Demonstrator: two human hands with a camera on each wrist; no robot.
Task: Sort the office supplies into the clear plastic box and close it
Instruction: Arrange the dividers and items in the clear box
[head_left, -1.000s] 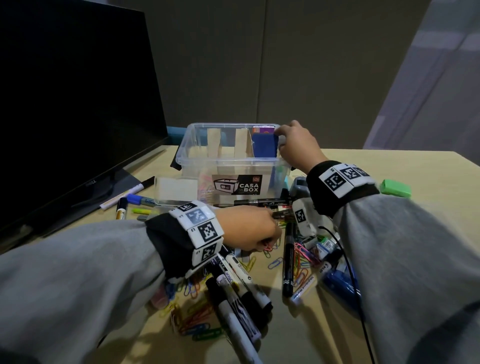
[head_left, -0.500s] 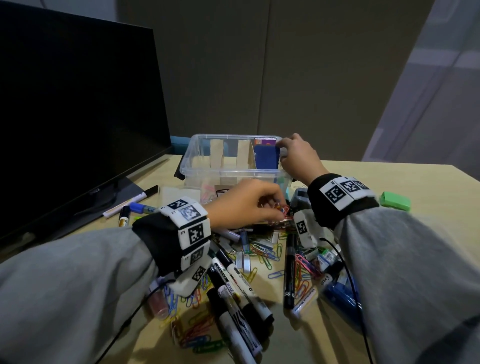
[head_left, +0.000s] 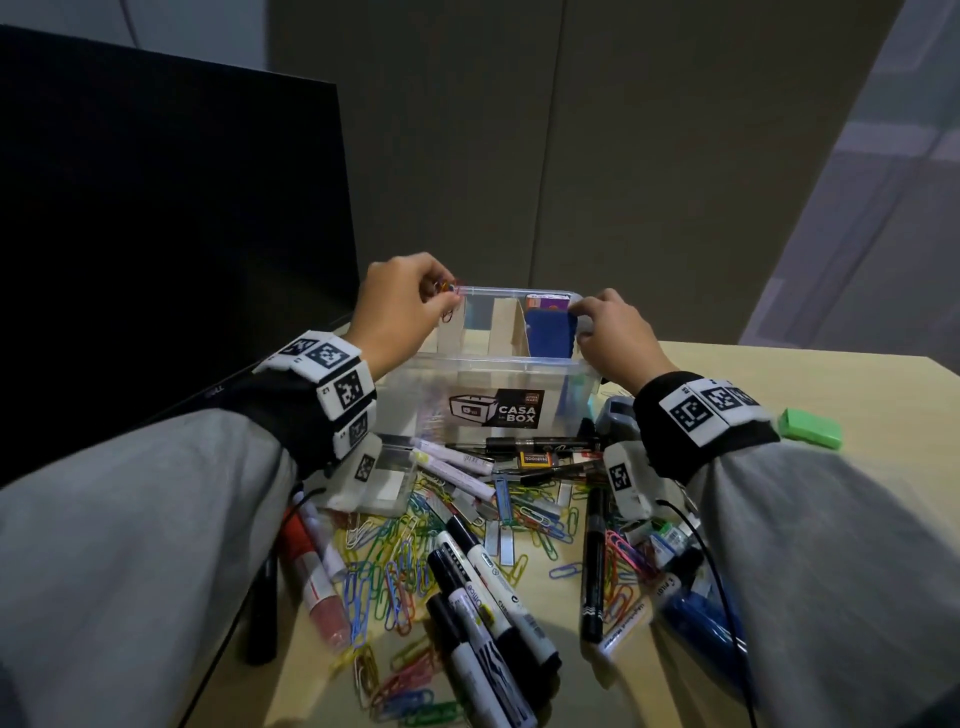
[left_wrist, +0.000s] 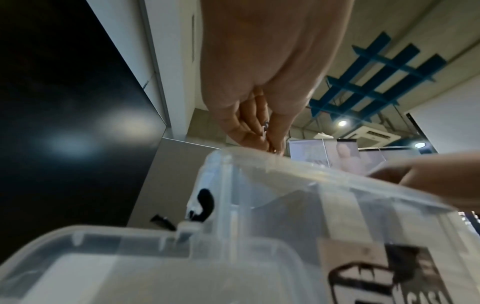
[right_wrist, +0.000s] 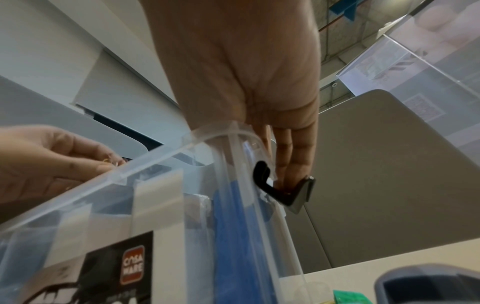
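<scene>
The clear plastic box (head_left: 498, 359) stands open at the back of the table, with cardboard dividers and a blue pad (head_left: 551, 332) in its right section. My left hand (head_left: 441, 293) pinches a few coloured paper clips (head_left: 448, 299) over the box's left end; in the left wrist view the paper clips (left_wrist: 265, 128) show between the fingertips (left_wrist: 252, 139), just above the box rim (left_wrist: 298, 164). My right hand (head_left: 579, 325) grips the right end of the box, thumb over the rim. In the right wrist view its fingers (right_wrist: 293, 156) reach down the outside wall to the black latch (right_wrist: 270, 185).
Several markers (head_left: 488, 597) and many loose paper clips (head_left: 395, 551) cover the table in front of the box. The clear lid (head_left: 387, 475) lies front left. A grey stapler (head_left: 618, 415) and a green eraser (head_left: 810, 428) sit to the right. A dark monitor (head_left: 156, 234) stands at left.
My left hand has lifted off the pile of clips on the table and moved up and back to the box's left end, carrying clips. My right hand has stayed on the box.
</scene>
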